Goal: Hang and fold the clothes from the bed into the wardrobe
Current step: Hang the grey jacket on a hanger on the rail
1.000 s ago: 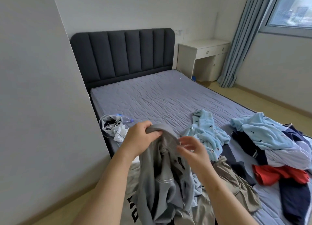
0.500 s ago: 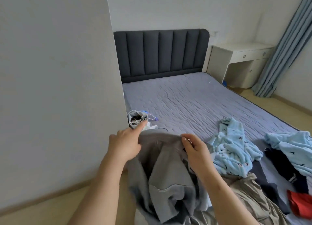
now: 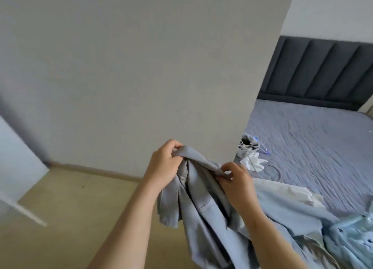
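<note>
Head view. Holding a grey shirt (image 3: 201, 212) up by its top edge, just off the near corner of the bed (image 3: 314, 147) and above the floor (image 3: 70, 208). Gripped at one end by the left hand (image 3: 164, 164), fingers curled tight over a bunched fold. Pinched at the other end by the right hand (image 3: 237, 181), thumb and fingertips closed on the cloth. Hanging crumpled and twisted below both grips, lower part out of sight past the bottom edge.

Several ways to go wrong from here, by judgement:
- Could drag across the floor on the way to the wardrobe, given such a low, loose hang.
- Could slip out of the right-hand pinch, a small hold on a thick roll of fabric.
- Could snag or pull along the pale blue clothes (image 3: 351, 240) lying just beside on the bed corner. Hard to tell whether touching there.
- Could end up hung crooked or folded with creases unless shaken out flat first.
- Worth minding the wall (image 3: 141, 67) corner close ahead when turning.

As for containers: only a small grey pouch (image 3: 249, 147) on the bed, near the wall corner. Mouth open, with a white bundle (image 3: 253, 161) and thin cords spilling out beside it, and something dark inside, too small to name. No wardrobe recognisable here. Possibly the pale panel (image 3: 18, 167) at far left, but cannot tell.
</note>
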`<state>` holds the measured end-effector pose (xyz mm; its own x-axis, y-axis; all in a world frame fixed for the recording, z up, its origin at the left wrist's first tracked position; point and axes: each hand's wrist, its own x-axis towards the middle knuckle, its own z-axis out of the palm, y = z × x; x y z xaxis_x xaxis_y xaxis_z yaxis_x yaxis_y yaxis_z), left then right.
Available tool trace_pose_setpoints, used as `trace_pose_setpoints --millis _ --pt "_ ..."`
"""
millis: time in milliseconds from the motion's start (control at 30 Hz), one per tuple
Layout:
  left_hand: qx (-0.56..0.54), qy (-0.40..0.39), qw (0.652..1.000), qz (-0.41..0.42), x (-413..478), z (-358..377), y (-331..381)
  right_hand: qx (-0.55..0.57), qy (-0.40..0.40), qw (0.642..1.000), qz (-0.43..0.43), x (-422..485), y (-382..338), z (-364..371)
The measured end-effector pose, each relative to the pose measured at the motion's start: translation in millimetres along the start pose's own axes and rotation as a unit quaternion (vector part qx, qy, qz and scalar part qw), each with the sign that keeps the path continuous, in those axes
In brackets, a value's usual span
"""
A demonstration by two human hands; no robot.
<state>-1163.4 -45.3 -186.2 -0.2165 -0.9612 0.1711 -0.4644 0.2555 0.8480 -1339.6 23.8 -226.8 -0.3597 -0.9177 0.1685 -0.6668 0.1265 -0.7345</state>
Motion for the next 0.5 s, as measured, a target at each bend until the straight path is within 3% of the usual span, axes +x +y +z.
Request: trace_pose_setpoints --millis 267,500 --pt "0.046 0.241 0.966 -0.087 -55 -196 -80 0.073 -0.087 0.988 -0.107 -19 -145 129" --pt "0.163 0.362 0.9 -0.18 -158 -338 -132 0.169 -0.203 0.94 -0.215 -66 -277 232"
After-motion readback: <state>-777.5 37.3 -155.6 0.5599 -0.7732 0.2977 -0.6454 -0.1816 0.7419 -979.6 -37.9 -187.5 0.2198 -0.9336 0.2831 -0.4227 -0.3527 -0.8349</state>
